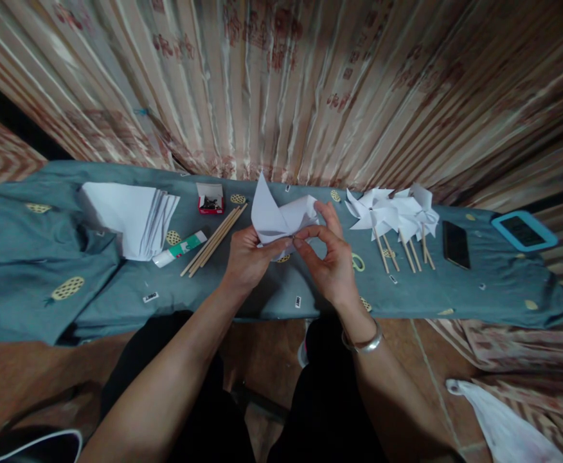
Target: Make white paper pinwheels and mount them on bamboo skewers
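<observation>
Above the middle of the table I have a folded white paper pinwheel (281,215), one pointed blade standing up on its left side. My left hand (252,254) is closed on its lower left, with the thumb lying toward the centre. The thumb and forefinger of my right hand (327,254) pinch together at the centre of the paper, on a tiny dark thing too small to name. Its other fingers reach up by the right edge of the paper. Partly hidden by my right hand is a pale green loop (357,262), resembling a scissors handle.
Left of my hands lie several wooden sticks (216,241), a glue stick (180,249), a red box (211,199) of small dark pieces and stacked white paper (127,215). Rightward are pinwheels on sticks (382,215), a phone (455,244) and a blue-framed tablet (525,230). Curtains (281,96) hang behind.
</observation>
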{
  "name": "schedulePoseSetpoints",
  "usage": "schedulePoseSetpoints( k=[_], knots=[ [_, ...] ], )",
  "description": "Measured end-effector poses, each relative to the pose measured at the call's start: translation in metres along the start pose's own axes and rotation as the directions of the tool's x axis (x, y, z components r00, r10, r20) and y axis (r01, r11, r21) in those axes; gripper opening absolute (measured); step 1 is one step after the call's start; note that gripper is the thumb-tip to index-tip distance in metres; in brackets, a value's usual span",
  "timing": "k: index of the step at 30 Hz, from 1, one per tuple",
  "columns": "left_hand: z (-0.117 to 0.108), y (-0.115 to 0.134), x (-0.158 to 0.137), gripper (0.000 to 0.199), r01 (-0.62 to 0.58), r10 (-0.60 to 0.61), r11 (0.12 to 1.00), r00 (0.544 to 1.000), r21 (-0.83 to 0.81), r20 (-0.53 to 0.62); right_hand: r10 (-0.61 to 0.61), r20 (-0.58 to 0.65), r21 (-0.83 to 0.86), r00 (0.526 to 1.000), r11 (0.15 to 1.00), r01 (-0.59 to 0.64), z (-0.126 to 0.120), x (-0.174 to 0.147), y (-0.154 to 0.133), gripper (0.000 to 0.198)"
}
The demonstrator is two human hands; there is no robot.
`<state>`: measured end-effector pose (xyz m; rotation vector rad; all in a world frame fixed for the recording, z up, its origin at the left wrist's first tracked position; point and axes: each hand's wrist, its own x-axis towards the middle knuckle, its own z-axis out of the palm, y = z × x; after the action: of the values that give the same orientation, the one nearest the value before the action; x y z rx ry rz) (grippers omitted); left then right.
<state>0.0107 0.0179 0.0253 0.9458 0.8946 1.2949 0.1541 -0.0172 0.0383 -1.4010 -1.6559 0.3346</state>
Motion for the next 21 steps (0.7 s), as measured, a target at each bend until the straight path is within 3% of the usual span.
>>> schedulePoseSetpoints(
  k=[6, 12, 21],
  knots=[
    [0.001, 0.003, -0.001, 0.029, -0.020, 0.020, 1.000, 1.000, -0.012, 0.004, 0.020, -0.051, 0.019, 0.998, 1.000, -0.019, 0.001, -0.001, -0.001, 0.004],
    [0.003, 0.006, -0.003, 0.031, 0.025, -0.025, 0.999, 1.000, -0.027, -0.008, 0.017, -0.171, -0.041, 0.985, 0.999, -0.024, 0.002, -0.002, -0.004, 0.036],
    [0.005, 0.007, -0.004, 0.029, 0.049, -0.051, 0.995, 0.998, -0.084, -0.025, 0.022, -0.189, -0.038, 0.982, 0.999, -0.030, 0.005, -0.004, 0.007, 0.086]
  ],
)
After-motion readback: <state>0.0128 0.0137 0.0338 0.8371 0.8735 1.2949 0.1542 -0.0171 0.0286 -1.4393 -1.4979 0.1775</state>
